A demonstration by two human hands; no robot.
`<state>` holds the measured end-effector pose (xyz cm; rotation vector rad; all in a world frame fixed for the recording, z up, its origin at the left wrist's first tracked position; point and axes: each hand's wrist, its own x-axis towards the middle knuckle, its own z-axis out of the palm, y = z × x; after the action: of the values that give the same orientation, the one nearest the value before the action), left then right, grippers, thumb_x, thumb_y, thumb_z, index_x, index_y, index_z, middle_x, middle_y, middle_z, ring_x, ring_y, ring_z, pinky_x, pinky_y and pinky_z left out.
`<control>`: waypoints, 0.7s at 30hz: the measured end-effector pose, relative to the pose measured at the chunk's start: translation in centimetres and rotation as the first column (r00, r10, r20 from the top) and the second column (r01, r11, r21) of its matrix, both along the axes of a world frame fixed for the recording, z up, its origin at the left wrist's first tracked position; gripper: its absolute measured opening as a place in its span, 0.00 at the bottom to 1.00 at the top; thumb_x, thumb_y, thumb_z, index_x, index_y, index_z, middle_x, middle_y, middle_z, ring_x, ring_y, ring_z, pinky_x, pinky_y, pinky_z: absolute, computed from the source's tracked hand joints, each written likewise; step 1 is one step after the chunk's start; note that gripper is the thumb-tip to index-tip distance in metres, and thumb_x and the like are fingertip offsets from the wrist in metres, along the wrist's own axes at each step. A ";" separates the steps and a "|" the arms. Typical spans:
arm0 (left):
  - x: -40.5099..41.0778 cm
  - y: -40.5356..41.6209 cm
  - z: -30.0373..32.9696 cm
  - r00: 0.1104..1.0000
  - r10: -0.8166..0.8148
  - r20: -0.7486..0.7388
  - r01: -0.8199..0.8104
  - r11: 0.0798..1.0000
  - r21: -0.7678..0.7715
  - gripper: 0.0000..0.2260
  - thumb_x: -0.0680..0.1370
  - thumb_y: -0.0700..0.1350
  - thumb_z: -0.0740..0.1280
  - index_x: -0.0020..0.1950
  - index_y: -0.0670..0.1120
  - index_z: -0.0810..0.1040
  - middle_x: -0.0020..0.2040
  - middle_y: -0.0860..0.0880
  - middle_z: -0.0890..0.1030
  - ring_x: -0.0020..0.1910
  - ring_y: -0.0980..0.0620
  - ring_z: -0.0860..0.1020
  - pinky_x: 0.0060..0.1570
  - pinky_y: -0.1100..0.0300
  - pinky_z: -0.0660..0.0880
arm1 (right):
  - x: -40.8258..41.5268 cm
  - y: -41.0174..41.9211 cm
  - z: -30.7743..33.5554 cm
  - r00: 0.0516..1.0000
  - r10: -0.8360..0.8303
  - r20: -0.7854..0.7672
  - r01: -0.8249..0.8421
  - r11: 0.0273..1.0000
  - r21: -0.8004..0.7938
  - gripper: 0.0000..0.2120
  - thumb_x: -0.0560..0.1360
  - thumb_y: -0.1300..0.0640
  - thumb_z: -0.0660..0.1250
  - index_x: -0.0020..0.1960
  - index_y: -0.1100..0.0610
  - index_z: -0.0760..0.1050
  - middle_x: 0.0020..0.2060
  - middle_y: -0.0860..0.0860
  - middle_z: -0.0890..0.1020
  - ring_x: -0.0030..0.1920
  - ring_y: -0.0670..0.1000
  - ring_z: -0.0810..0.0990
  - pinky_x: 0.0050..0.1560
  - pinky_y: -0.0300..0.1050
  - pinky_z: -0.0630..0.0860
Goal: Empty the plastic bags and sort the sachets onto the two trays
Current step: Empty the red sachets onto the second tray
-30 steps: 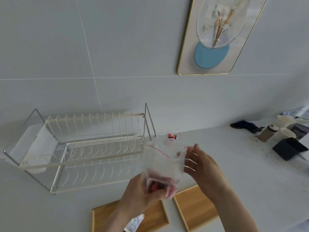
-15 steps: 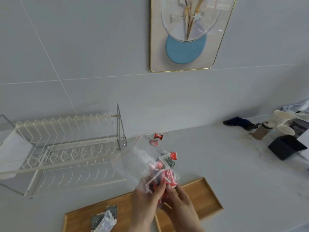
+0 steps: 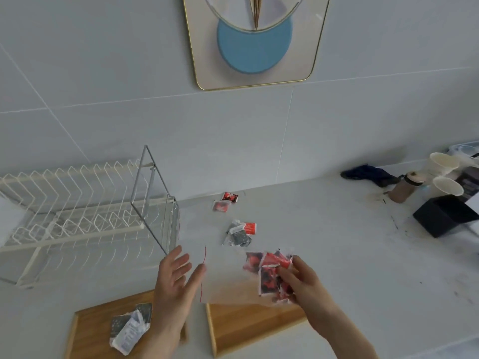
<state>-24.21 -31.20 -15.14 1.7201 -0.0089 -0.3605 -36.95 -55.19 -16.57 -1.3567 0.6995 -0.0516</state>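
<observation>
My right hand (image 3: pixel 303 283) grips a bunch of red sachets (image 3: pixel 270 274) just above the far edge of the right wooden tray (image 3: pixel 246 327). A clear plastic bag (image 3: pixel 225 275) with a red seal line hangs blurred between my hands; whether the sachets are still inside it I cannot tell. My left hand (image 3: pixel 176 283) is beside the bag's seal edge, fingers spread, holding nothing. The left wooden tray (image 3: pixel 88 330) carries a few dark and silver sachets (image 3: pixel 131 325). Farther back on the counter lie a small bag of mixed sachets (image 3: pixel 239 233) and a red sachet pair (image 3: pixel 228 200).
A white wire dish rack (image 3: pixel 77 216) stands at the left against the wall. At the far right are paper cups (image 3: pixel 443 164), a brown bottle (image 3: pixel 404 189), a black box (image 3: pixel 443 218) and a dark cloth (image 3: pixel 368 174). A framed picture (image 3: pixel 255 42) hangs on the wall.
Both hands held the bag of red sachets together; now my left hand has let go and spread open, and my right hand has pulled the sachets to the right.
</observation>
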 end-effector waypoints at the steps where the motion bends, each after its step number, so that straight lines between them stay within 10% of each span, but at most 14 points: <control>1: 0.2 -0.3 -0.1 0.998 -0.031 0.052 0.028 0.998 0.064 0.28 0.67 0.61 0.78 0.65 0.66 0.73 0.62 0.59 0.80 0.59 0.67 0.78 0.63 0.55 0.72 | 0.0 -0.8 0.2 0.999 0.032 -0.010 -0.033 0.998 -0.055 0.11 0.83 0.61 0.65 0.46 0.49 0.80 0.33 0.47 0.85 0.32 0.44 0.82 0.30 0.35 0.76; 6: 0.4 -4.1 -1.2 0.898 -0.404 0.172 0.309 0.860 0.405 0.27 0.69 0.61 0.74 0.68 0.61 0.74 0.64 0.63 0.78 0.63 0.63 0.75 0.62 0.60 0.70 | 0.7 -3.4 0.2 0.962 0.211 -0.175 -0.264 0.883 -0.388 0.04 0.81 0.56 0.66 0.51 0.48 0.78 0.45 0.50 0.88 0.46 0.53 0.87 0.46 0.52 0.82; 13: -2.1 -9.7 -5.1 0.732 -0.681 0.008 0.516 0.563 0.646 0.33 0.77 0.61 0.68 0.79 0.58 0.60 0.74 0.57 0.71 0.73 0.52 0.68 0.72 0.52 0.67 | 2.3 -3.7 -1.2 0.886 0.293 -0.361 -0.464 0.539 -0.703 0.08 0.80 0.52 0.66 0.59 0.46 0.78 0.49 0.49 0.87 0.48 0.56 0.83 0.47 0.52 0.80; 21: -2.9 -11.2 -6.5 0.793 -0.607 0.043 0.481 0.668 0.568 0.12 0.79 0.61 0.66 0.60 0.61 0.73 0.57 0.63 0.82 0.58 0.59 0.79 0.55 0.64 0.77 | 1.7 -4.6 -1.8 0.889 0.310 -0.336 -0.442 0.398 -0.803 0.08 0.82 0.51 0.65 0.51 0.47 0.83 0.44 0.45 0.86 0.46 0.52 0.82 0.42 0.46 0.73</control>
<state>-27.08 -42.43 -21.61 2.2976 -0.6817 -0.6536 -35.22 -59.84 -18.37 -2.5376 0.4331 0.0695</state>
